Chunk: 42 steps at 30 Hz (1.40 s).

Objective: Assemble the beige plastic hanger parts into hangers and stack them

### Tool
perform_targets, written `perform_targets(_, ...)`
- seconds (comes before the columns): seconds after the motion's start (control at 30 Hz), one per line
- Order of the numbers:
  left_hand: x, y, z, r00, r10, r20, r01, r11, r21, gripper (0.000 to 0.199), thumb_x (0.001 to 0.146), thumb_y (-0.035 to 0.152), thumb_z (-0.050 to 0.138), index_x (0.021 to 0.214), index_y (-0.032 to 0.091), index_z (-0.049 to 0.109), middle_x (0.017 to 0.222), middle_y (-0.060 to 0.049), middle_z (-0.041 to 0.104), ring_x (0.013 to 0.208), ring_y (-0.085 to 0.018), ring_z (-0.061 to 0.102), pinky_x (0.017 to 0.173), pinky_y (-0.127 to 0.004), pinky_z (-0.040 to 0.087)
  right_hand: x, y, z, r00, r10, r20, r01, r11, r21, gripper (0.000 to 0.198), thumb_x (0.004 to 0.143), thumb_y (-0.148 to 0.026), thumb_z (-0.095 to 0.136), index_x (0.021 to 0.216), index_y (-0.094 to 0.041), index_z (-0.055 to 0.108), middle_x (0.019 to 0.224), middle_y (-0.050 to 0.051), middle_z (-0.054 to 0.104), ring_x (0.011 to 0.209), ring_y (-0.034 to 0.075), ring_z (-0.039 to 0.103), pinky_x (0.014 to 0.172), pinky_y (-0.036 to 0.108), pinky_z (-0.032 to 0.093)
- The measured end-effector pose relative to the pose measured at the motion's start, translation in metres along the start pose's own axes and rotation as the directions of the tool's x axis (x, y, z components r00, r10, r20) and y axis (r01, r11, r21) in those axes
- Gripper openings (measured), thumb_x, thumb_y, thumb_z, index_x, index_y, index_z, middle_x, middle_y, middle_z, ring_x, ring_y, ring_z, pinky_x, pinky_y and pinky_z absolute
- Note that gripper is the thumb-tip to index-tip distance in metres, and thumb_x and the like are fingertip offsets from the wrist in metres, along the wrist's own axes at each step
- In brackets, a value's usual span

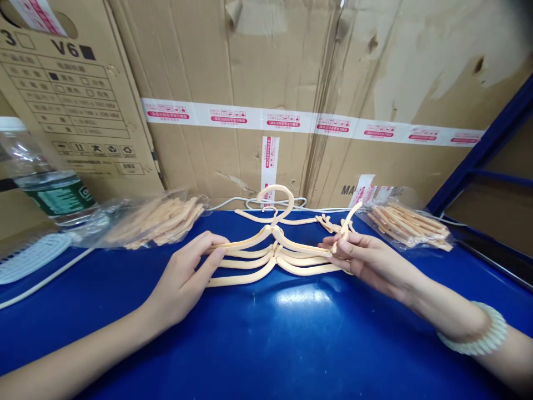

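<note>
A beige clothes hanger point(272, 228) with several stacked pairs of arms and a hook on top is held over the middle of the blue table point(266, 339). My left hand point(185, 272) is closed on the ends of its left arms, thumb in front. At the right end of the arms, my right hand point(370, 261) pinches a short beige hanger piece point(350, 218), which sticks up from the fingertips against the top arm's tip. Fingers hide exactly how they meet. Behind lie loose beige hanger parts point(291, 221), partly covered by the hanger.
Clear plastic bags of beige parts lie at left point(162, 222) and right point(410, 225). A water bottle point(58, 194) and a pale hairbrush point(35, 258) are on the far left. White cable point(237, 201) runs along the back, before a taped cardboard box point(233, 61).
</note>
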<state>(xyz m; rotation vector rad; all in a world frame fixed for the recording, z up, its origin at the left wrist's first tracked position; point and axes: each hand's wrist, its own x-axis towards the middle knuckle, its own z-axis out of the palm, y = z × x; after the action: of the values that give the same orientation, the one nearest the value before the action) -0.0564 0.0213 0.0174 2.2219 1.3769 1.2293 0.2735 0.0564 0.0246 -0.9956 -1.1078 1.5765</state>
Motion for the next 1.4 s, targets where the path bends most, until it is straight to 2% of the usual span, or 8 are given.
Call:
perform_targets(0.2, 0.0008, -0.0025, 0.0013, 1.000, 0.009, -0.010, -0.008, 1.000, 0.008, 0.020, 0.098, 0.035, 0.044, 0.096, 0.023, 0.060, 0.088, 0.001, 0.059, 0.081, -0.017, 0.055, 0.073, -0.026, 0.040, 0.0001, -0.0017, -0.0009, 0.993, 0.103, 0.058, -0.106, 0.993, 0.058, 0.021, 0.070, -0.027, 0.085, 0.083, -0.018, 0.072, 0.095, 0.005, 0.076, 0.089, 0.016, 0.073, 0.081, 0.024, 0.060)
perform_targets(0.57, -0.0019, -0.0004, 0.0005, 0.999, 0.043, -0.033, -0.042, 0.998, 0.040, 0.018, 0.098, 0.032, 0.045, 0.096, 0.023, 0.060, 0.087, 0.000, 0.059, 0.080, -0.017, 0.056, 0.073, -0.027, 0.041, 0.0013, 0.0007, -0.0056, 0.989, 0.127, 0.078, -0.130, 0.991, 0.036, 0.017, 0.074, -0.025, 0.082, 0.084, -0.016, 0.072, 0.089, 0.007, 0.077, 0.082, 0.015, 0.075, 0.079, 0.021, 0.061)
perform_targets(0.83, -0.0028, -0.0005, -0.0013, 0.997, 0.067, -0.025, -0.065, 0.996, 0.059, 0.018, 0.098, 0.031, 0.044, 0.097, 0.022, 0.060, 0.088, 0.000, 0.059, 0.081, -0.017, 0.057, 0.074, -0.027, 0.042, -0.0034, -0.0033, 0.0014, 0.980, 0.170, 0.106, -0.172, 0.985, 0.011, 0.023, 0.066, -0.022, 0.088, 0.072, -0.014, 0.066, 0.079, 0.005, 0.075, 0.084, 0.021, 0.075, 0.074, 0.020, 0.062)
perform_targets(1.1, -0.0037, 0.0002, -0.0010, 0.996, 0.085, -0.031, -0.082, 0.994, 0.075, 0.018, 0.098, 0.030, 0.044, 0.097, 0.022, 0.059, 0.087, -0.001, 0.059, 0.080, -0.018, 0.057, 0.072, -0.028, 0.042, -0.0046, -0.0048, -0.0007, 0.950, 0.261, 0.170, -0.256, 0.965, -0.053, 0.020, 0.075, -0.025, 0.082, 0.076, -0.015, 0.064, 0.081, 0.009, 0.077, 0.081, 0.017, 0.075, 0.072, 0.019, 0.060)
perform_targets(1.23, -0.0036, 0.0011, -0.0012, 0.995, 0.101, -0.020, -0.099, 0.992, 0.084, 0.018, 0.098, 0.029, 0.043, 0.098, 0.022, 0.059, 0.087, 0.000, 0.058, 0.078, -0.017, 0.056, 0.071, -0.027, 0.041, -0.0052, -0.0024, -0.0014, 0.950, 0.257, 0.179, -0.253, 0.966, -0.045, 0.020, 0.074, -0.024, 0.083, 0.076, -0.015, 0.064, 0.078, 0.006, 0.075, 0.074, 0.015, 0.075, 0.072, 0.022, 0.061)
perform_targets(1.4, -0.0038, -0.0006, -0.0009, 0.994, 0.110, -0.005, -0.109, 0.991, 0.078, 0.017, 0.099, 0.028, 0.043, 0.099, 0.023, 0.059, 0.087, 0.000, 0.058, 0.079, -0.017, 0.056, 0.072, -0.027, 0.041, -0.0068, -0.0013, 0.0030, 0.971, 0.196, 0.136, -0.193, 0.981, -0.034, 0.026, 0.066, -0.026, 0.088, 0.075, -0.014, 0.066, 0.073, 0.005, 0.073, 0.066, 0.015, 0.073, 0.066, 0.022, 0.062)
